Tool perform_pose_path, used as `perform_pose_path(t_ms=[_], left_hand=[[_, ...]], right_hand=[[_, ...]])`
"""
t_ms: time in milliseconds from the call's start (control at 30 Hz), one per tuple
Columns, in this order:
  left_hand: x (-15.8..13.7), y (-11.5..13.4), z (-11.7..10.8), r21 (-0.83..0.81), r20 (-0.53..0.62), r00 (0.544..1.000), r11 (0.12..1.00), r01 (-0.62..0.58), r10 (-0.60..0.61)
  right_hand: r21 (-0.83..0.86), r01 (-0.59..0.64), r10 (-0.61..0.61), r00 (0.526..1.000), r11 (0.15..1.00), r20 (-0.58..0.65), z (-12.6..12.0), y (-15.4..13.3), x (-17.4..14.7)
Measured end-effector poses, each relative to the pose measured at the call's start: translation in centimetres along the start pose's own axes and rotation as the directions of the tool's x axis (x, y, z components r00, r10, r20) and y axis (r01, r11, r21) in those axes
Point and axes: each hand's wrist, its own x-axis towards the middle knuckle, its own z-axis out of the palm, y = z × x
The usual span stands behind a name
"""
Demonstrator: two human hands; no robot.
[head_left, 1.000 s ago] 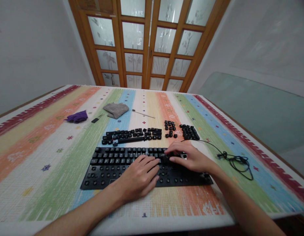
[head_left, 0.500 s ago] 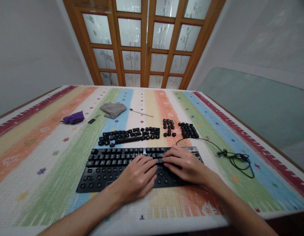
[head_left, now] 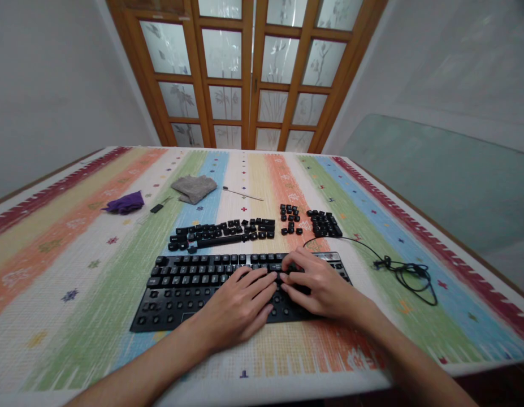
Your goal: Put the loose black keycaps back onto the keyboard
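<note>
The keyboard (head_left: 181,280) lies flat on the table (head_left: 75,339) in front of the person; keys sit in its upper rows, while the lower rows show bare stubs. Just beyond it are loose keys (head_left: 290,212) in groups, a long space bar (head_left: 219,241) among those on the left. The left hand (head_left: 240,302) rests over the keyboard's middle, its fingers curved down together. The right hand (head_left: 319,282) bends over the part to the right, fingertips almost meeting the left's. I cannot tell whether either pinches a key. A second ago the right thumb stood further from the left hand; now that gap has nearly closed. The loose keys lie as they did.
</note>
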Motion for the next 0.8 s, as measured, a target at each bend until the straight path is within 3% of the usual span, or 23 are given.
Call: perform_pose_path(t_ms=[300,533,700,800], left_hand=[[0.3,0.1,0.2,0.042,0.012,1.000,0.999,-0.014,0.014],[0.2,0.1,0.1,0.051,-0.001,1.000,0.998,-0.029,0.029],[-0.3,-1.2,-1.3,0.065,-0.205,0.979,0.998,0.022,-0.008],[-0.8,-2.8,-2.2,0.090,-0.331,0.937,0.984,0.152,-0.115]], right_hand=[[-0.014,0.022,-0.022,0.999,1.000,0.024,0.7,-0.4,0.5],[0.096,-0.007,0.015,0.997,0.995,-0.079,0.4,0.6,0.1],[0.025,-0.102,0.104,0.944,0.995,-0.313,-0.9,1.4,-0.2],[-0.024,-0.116,0.101,0.936,0.993,-0.339,-0.7,1.3,0.0]])
